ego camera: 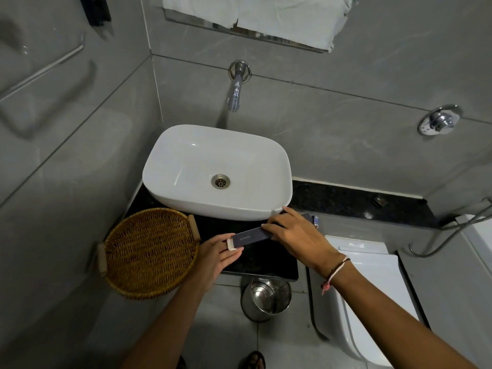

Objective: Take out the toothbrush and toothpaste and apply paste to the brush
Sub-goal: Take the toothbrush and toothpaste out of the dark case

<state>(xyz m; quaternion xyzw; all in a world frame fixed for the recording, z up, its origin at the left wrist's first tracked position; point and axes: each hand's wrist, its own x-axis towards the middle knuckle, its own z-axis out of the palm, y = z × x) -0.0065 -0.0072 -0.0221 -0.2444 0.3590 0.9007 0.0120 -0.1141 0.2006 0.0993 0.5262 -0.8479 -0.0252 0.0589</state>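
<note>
A long dark dental kit box is held level over the black counter, in front of the white sink. My right hand grips its right half from above. My left hand pinches the box's left end, where a pale flap or inner sleeve sticks out. No toothbrush or toothpaste shows; the contents are hidden inside the box.
A round wicker basket sits at the counter's left end. A wall tap hangs over the sink. A steel bin stands on the floor below, a white toilet to the right. A small object lies behind my right hand.
</note>
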